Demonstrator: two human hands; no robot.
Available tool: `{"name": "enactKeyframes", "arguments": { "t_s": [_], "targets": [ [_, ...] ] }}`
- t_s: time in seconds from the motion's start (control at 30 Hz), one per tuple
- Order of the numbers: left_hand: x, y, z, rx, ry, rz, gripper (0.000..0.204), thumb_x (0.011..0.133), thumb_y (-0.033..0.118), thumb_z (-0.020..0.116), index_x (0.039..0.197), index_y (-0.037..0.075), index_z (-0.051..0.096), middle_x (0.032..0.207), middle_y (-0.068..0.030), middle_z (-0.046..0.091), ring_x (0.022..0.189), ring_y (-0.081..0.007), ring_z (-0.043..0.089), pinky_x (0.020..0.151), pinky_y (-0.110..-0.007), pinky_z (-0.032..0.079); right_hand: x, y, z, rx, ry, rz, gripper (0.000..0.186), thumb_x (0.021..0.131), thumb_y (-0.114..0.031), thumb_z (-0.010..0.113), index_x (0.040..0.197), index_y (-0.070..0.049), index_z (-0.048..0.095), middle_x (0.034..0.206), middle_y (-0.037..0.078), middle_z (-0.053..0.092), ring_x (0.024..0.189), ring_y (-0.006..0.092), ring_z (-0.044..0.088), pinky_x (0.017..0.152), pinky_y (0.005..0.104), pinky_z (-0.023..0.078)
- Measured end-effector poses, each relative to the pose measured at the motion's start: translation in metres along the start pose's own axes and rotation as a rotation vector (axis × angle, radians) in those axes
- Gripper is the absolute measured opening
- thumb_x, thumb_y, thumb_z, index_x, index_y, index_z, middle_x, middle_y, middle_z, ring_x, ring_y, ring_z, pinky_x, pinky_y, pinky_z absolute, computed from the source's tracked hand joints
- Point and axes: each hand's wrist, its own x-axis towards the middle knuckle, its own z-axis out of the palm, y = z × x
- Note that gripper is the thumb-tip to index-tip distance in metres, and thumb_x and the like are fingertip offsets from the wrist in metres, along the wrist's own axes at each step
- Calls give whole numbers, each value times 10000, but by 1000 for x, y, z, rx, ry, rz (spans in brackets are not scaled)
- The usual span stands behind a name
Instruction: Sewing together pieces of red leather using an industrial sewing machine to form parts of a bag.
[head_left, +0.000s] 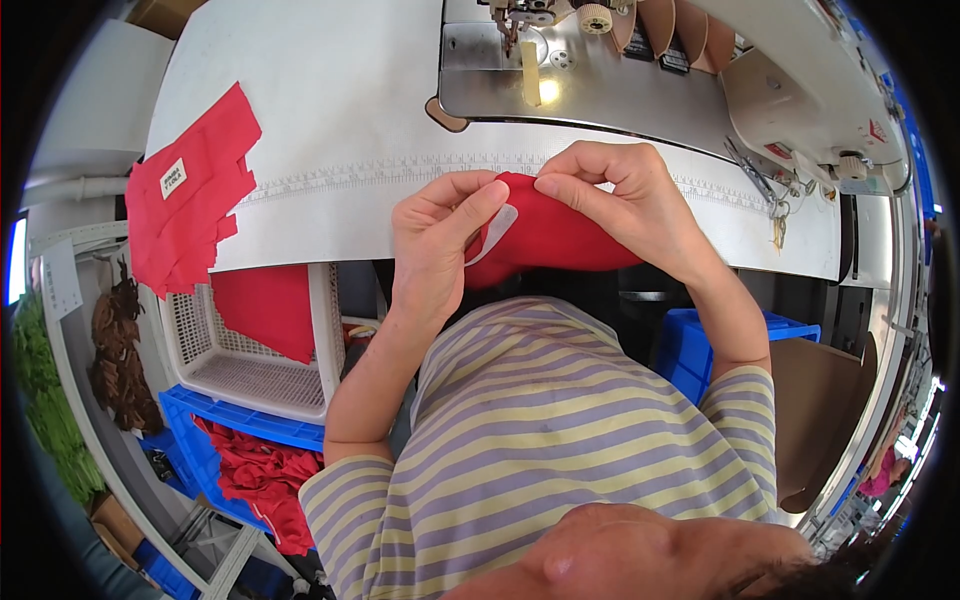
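Both my hands hold a red fabric piece (560,240) just in front of the near edge of the white sewing table (340,110). My left hand (440,240) pinches its left end, where a small white label strip (497,232) lies against the cloth. My right hand (625,200) grips the top edge with thumb and fingers. The fabric hangs down toward my lap between the two hands.
A sewing machine (590,60) stands at the back of the table. A stack of red cut pieces (185,195) lies at the table's left end. To my left are a white basket (250,350) holding red cloth and a blue crate (250,450) with red fabric. Another blue crate (700,345) sits at my right.
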Motion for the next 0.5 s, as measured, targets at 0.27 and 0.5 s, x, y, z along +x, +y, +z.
{"name": "enactKeyframes", "arguments": {
  "t_s": [0.27, 0.5],
  "targets": [
    [-3, 2, -5, 80, 102, 23, 128, 878, 30, 642, 992, -27, 659, 830, -14, 651, 693, -29, 552, 631, -158, 430, 7, -11, 4, 10, -72, 48, 137, 870, -88, 652, 909, 41, 677, 774, 54, 682, 717, 88, 620, 686, 236, 499],
    [-19, 31, -28, 232, 309, 220, 108, 898, 46, 615, 977, -21, 646, 849, -4, 627, 723, -45, 550, 649, -167, 423, 35, -28, 53, -80, -55, -244, 152, 852, -74, 647, 997, -32, 627, 789, 115, 686, 723, 209, 695, 617, 271, 531]
  ]
}}
